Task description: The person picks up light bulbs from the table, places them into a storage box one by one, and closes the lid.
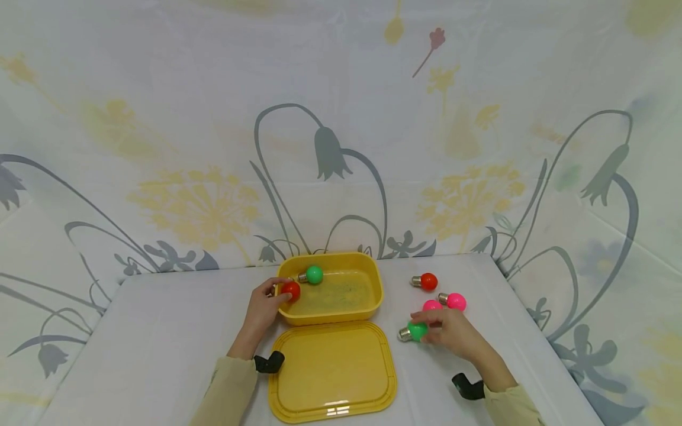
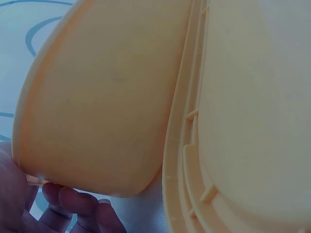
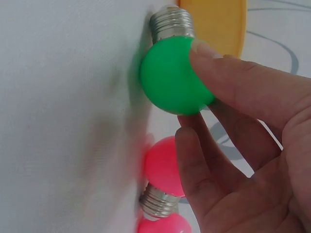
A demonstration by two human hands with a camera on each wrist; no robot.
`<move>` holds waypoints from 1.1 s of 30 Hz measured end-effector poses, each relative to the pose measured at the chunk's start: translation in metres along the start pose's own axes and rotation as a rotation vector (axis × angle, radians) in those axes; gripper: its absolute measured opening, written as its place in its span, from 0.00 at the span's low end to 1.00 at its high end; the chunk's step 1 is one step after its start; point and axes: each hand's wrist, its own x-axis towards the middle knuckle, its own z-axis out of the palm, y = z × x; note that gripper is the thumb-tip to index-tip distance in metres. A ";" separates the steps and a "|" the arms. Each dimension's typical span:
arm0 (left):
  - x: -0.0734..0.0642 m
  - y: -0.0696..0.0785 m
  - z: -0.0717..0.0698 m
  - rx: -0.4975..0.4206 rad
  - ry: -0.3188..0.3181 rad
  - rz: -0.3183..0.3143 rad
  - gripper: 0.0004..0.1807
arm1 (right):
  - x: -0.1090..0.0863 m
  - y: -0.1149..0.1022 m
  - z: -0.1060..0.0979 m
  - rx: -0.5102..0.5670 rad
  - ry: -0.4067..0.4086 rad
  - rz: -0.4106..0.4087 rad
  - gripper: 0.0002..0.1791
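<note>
My left hand (image 1: 262, 307) grips the left side of a yellow box (image 1: 373, 313). In the left wrist view its fingers (image 2: 80, 201) lie outside the wall, the thumb side over the rim. A red light bulb (image 1: 292, 290) lies inside near the thumb, beside a green bulb (image 1: 314, 274). With thumb and fingers my right hand (image 1: 453, 334) pinches another green light bulb (image 3: 172, 77) by its round part, close to the table, screw base towards the box. Just behind this hand is a pink bulb (image 1: 432, 305), partly hidden; a second pink bulb (image 1: 456, 302) lies by it.
A red bulb (image 1: 428, 281) lies farther back on the white-covered table (image 1: 176, 331). In front of the box is a flat yellow lid (image 1: 333, 373). A flower-patterned cloth (image 1: 341, 201) hangs behind the table.
</note>
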 end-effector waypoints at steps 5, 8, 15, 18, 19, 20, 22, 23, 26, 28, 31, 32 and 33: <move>0.001 0.001 0.000 -0.012 -0.002 0.003 0.15 | -0.001 0.002 0.002 0.001 -0.006 -0.017 0.18; 0.002 0.000 0.000 -0.016 -0.005 0.001 0.16 | -0.001 0.004 0.003 -0.002 -0.002 -0.024 0.20; 0.002 0.001 0.001 -0.012 -0.001 -0.002 0.16 | -0.002 0.009 0.007 -0.003 0.007 -0.003 0.23; 0.002 0.000 0.001 -0.014 -0.001 -0.003 0.16 | -0.003 0.011 0.008 0.015 0.011 0.008 0.23; 0.002 0.000 0.001 -0.015 -0.001 -0.003 0.16 | -0.003 0.012 0.008 0.027 0.014 0.017 0.23; 0.002 0.000 0.001 -0.015 -0.003 0.000 0.16 | -0.004 0.012 0.009 0.036 0.016 0.022 0.23; 0.002 -0.001 0.001 -0.016 -0.008 -0.001 0.15 | -0.005 0.013 0.010 0.058 0.020 0.032 0.23; 0.002 -0.001 0.001 -0.016 -0.010 -0.002 0.15 | -0.006 0.013 0.011 0.069 0.022 0.037 0.23; 0.001 -0.001 0.001 -0.013 -0.009 0.000 0.15 | -0.008 0.014 0.013 0.080 0.033 0.029 0.23; 0.001 -0.001 0.000 -0.014 -0.003 -0.001 0.15 | -0.009 0.014 0.016 0.086 0.041 0.019 0.23; 0.001 -0.002 0.000 -0.013 0.003 0.010 0.15 | -0.010 0.014 0.018 0.090 0.053 0.006 0.23; 0.001 -0.002 0.001 -0.011 0.005 0.010 0.14 | -0.011 0.014 0.018 0.095 0.055 0.002 0.23; 0.001 -0.003 0.001 -0.015 0.005 0.011 0.14 | -0.011 0.014 0.018 0.105 0.059 0.001 0.23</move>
